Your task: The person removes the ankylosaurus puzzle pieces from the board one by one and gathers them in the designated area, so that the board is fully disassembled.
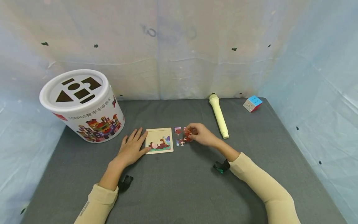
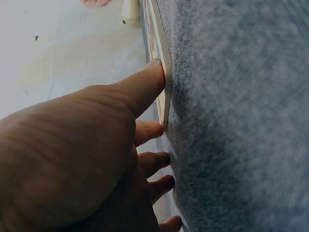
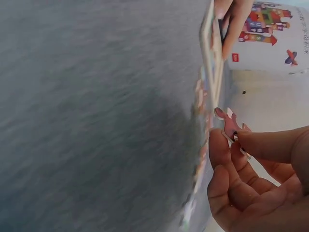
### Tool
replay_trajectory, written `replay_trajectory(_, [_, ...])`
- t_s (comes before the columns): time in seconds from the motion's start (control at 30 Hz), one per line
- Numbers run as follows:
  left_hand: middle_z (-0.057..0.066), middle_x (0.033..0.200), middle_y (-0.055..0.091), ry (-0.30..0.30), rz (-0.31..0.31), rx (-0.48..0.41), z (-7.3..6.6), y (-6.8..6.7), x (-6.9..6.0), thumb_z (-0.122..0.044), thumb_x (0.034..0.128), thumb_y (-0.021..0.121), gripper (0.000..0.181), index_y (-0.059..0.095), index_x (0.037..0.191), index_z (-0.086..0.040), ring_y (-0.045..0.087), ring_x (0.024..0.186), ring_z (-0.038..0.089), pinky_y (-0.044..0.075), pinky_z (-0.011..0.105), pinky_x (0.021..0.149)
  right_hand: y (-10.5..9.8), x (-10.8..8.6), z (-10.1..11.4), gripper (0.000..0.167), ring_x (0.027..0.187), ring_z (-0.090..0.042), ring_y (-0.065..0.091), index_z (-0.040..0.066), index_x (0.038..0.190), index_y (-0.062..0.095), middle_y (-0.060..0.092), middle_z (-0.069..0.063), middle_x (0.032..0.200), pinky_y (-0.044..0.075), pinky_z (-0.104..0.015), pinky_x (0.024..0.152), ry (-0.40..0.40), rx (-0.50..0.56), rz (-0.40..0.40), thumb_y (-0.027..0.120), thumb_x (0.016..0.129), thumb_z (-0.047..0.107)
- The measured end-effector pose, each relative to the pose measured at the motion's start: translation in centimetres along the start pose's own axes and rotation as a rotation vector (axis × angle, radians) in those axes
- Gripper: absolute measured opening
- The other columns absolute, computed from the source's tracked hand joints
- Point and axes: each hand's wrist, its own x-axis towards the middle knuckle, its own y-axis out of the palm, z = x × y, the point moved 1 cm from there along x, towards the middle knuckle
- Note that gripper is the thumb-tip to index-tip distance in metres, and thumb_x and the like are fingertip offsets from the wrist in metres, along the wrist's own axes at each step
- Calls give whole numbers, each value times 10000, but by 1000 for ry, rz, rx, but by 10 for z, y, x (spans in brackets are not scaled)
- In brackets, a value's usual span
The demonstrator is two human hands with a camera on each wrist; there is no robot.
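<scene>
A square wooden puzzle tray (image 1: 155, 137) lies flat, with several joined pieces along its lower part. My left hand (image 1: 131, 150) rests beside it with straight, spread fingers; the thumb touches the tray's frame, also seen on the tray edge (image 2: 167, 92) in the left wrist view. Just right of the tray, my right hand (image 1: 204, 135) pinches a puzzle piece (image 3: 231, 126) between thumb and fingers, above the table. Loose puzzle pieces (image 1: 178, 130) lie between the tray and that hand, partly hidden by its fingers.
A large white block bucket (image 1: 84, 109) with shaped holes in its lid stands at the left. Behind the right hand lies a pale yellow toy microphone (image 1: 219, 116). A puzzle cube (image 1: 253, 104) sits at the back right of the grey table (image 1: 179, 189).
</scene>
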Motion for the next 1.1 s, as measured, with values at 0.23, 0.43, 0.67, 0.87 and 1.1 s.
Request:
replay_trajectory(0.23, [213, 1642, 129, -5, 14, -3, 4, 4, 1, -450, 988, 599, 788, 249, 1592, -85, 90, 1496, 435, 64, 703, 1119, -1, -13, -9, 158, 719, -161, 611, -39, 1050, 665, 668, -131, 949, 476, -277, 627, -12, -40, 9, 620, 916, -111])
replay_trajectory(0.43, [214, 1639, 143, -1, 5, -3, 3, 3, 1, -452, 986, 602, 785, 260, 1590, -84, 104, 1494, 435, 74, 704, 1119, 1, -15, -8, 153, 646, -123, 526, -13, 1030, 682, 663, -92, 858, 438, -267, 603, -36, -99, -8, 642, 907, -93])
replay_trajectory(0.67, [219, 1635, 154, 2, -1, 5, 1, 1, 1, -449, 992, 594, 773, 265, 1588, -83, 117, 1490, 440, 85, 711, 1112, 5, -16, -10, 181, 643, -127, 494, -1, 1035, 688, 641, -71, 825, 426, -274, 603, -38, -167, -32, 699, 872, -80])
replay_trajectory(0.87, [222, 1634, 155, 4, -1, 7, 1, 1, 1, -450, 993, 592, 775, 262, 1588, -80, 115, 1490, 442, 82, 713, 1112, 11, -19, -10, 380, 768, -138, 603, -26, 1195, 640, 699, -124, 1019, 508, -306, 686, -67, -289, -55, 777, 841, -2])
replay_trajectory(1.1, [213, 1640, 137, -6, 11, 0, 2, 2, 1, -451, 989, 598, 788, 249, 1592, -85, 93, 1497, 432, 64, 705, 1119, 13, -20, -6, 330, 784, -167, 585, 15, 1128, 679, 669, -79, 989, 486, -336, 690, -96, -380, -76, 807, 825, 47])
